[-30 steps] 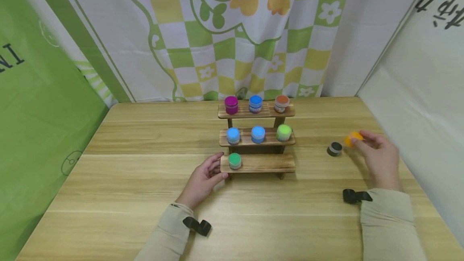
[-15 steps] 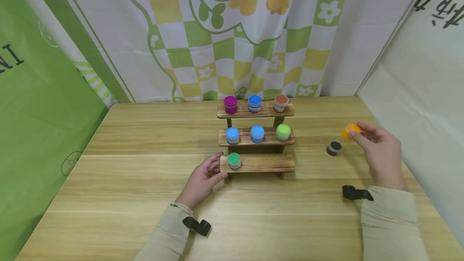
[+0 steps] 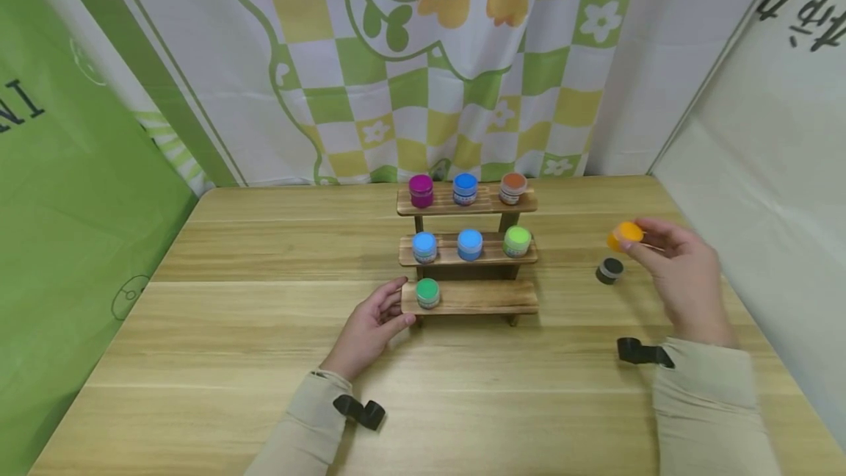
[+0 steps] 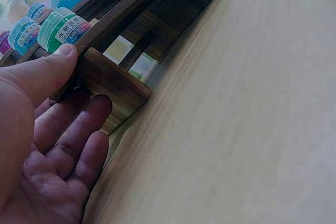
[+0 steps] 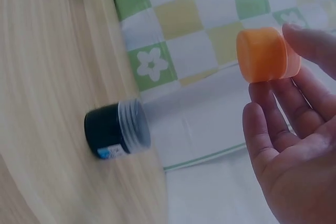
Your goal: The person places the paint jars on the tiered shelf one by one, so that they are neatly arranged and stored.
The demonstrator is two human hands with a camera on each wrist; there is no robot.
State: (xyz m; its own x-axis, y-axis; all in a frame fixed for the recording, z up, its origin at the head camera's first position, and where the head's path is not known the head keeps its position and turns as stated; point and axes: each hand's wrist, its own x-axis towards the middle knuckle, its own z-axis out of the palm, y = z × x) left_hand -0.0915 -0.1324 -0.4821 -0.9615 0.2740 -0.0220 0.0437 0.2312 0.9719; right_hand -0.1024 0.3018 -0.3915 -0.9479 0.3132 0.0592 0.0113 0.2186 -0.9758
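My right hand (image 3: 690, 274) pinches an orange paint jar (image 3: 624, 236) between thumb and fingers, lifted off the table. In the right wrist view the orange jar (image 5: 265, 55) is tilted sideways, and a black paint jar (image 5: 116, 129) stands on the table nearby. My left hand (image 3: 366, 333) holds the left end of a three-step wooden stand (image 3: 489, 300). In the left wrist view its thumb presses the bottom step (image 4: 113, 22) beside the green paint jar (image 4: 62, 31), with the other fingers around the end below. That green jar (image 3: 427, 294) sits alone on the bottom step.
On the middle step are two light blue jars (image 3: 470, 244) and a lime green jar (image 3: 517, 242). The top step bears a purple jar (image 3: 421, 191), a blue jar (image 3: 465, 189) and a brown jar (image 3: 512, 189). A checked curtain (image 3: 436, 94) hangs behind the table.
My right hand has raised the orange jar and carried it leftward and away from me, now just behind the black jar. The left hand and the stand have stayed in place.
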